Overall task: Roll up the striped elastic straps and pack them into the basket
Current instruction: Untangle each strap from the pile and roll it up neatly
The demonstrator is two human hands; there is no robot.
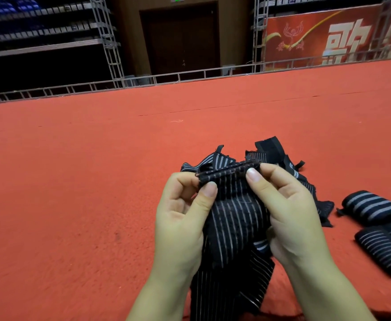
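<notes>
Strap end being folded to start a roll.
Striped strap [234,216] is being pinched at its top edge by left hand [180,218] and right hand [292,218], fingers curled tight, keeping the first turn straight. Finished rolls [380,228] are being kept at 3 o'clock on the red floor [74,181]; basket not in view.

Both hands raised side by side, left hand [185,212] and right hand [287,205] each pinching thumb against forefinger
</notes>
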